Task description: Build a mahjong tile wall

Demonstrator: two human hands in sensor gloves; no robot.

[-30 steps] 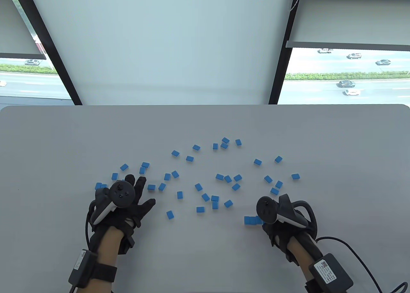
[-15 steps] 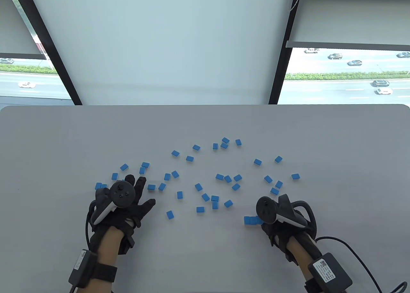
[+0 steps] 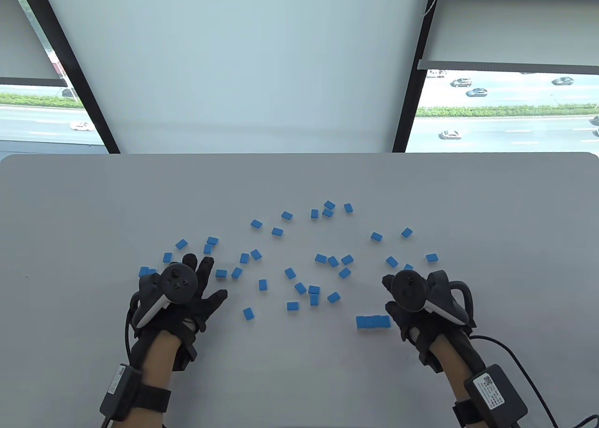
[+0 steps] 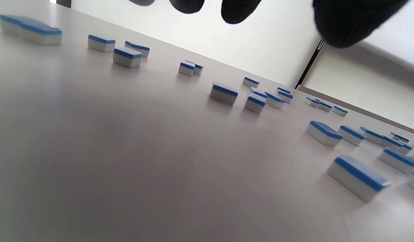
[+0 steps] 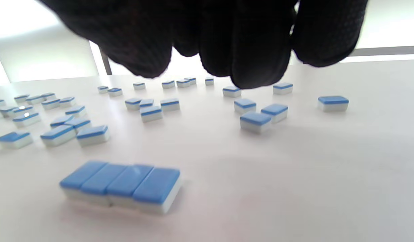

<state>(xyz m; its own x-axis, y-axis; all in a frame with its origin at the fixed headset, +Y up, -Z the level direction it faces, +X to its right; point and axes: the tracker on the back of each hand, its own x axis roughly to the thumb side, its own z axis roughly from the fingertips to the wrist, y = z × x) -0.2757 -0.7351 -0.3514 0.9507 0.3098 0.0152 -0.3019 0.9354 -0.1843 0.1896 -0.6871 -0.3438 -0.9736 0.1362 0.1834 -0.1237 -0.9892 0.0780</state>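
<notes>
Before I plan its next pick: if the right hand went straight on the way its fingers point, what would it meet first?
Probably the near cluster of three tiles just ahead of the right hand; its fingers hang above the table, holding nothing. The row of four tiles lies to its left, out of that line. Depth is uncertain.

You've got a row of four tiles (image 3: 373,321) (image 5: 123,186), blue backs up, white undersides, long sides touching, lying flat at the table's near right. Loose tiles (image 3: 299,259) (image 4: 223,93), same blue-over-white, lie face-down and scattered at odd angles across the middle.
</notes>
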